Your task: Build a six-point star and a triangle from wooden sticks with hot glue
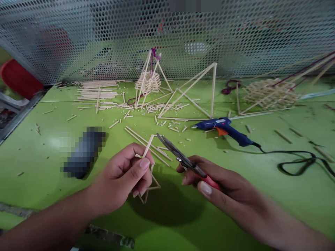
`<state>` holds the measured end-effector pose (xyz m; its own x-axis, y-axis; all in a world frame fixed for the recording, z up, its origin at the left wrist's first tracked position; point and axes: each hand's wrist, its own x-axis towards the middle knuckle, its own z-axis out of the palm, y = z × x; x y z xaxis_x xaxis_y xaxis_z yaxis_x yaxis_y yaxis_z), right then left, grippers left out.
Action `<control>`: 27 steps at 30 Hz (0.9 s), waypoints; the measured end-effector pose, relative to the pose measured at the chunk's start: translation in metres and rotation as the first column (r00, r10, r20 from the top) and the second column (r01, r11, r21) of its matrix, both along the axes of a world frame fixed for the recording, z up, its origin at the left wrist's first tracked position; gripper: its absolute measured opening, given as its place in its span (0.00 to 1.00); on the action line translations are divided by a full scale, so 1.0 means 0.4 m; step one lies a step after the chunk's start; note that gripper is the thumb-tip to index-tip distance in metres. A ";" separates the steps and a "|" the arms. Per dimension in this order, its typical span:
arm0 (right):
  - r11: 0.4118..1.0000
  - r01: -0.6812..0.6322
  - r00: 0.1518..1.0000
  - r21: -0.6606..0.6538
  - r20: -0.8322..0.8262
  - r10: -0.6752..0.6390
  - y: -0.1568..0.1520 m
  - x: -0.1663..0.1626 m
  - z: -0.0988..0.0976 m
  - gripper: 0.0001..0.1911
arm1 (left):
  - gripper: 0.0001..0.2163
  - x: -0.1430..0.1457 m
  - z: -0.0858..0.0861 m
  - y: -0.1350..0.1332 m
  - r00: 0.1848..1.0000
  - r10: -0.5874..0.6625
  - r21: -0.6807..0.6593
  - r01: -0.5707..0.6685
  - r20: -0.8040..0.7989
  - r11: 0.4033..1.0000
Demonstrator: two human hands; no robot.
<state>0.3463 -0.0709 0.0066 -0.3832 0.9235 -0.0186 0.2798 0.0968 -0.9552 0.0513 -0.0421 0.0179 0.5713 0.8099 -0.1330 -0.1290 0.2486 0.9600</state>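
Observation:
My left hand is closed around a small frame of thin wooden sticks, one stick pointing up between thumb and fingers. My right hand grips a pair of scissors with red handles. Their dark blades are slightly parted and point up-left toward the stick's upper end. Both hands hover just above the green table.
A blue glue gun with a black cord lies to the right. Stick pyramids, a pile of long sticks and cut offcuts sit toward the back, before a perforated metal screen. A blurred dark object lies left.

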 end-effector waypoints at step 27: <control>0.999 -0.041 0.999 0.006 -0.015 0.041 -0.016 0.015 -0.011 0.13 | 0.15 -0.015 -0.002 -0.001 1.000 0.023 -0.035 -0.024 -0.015 0.999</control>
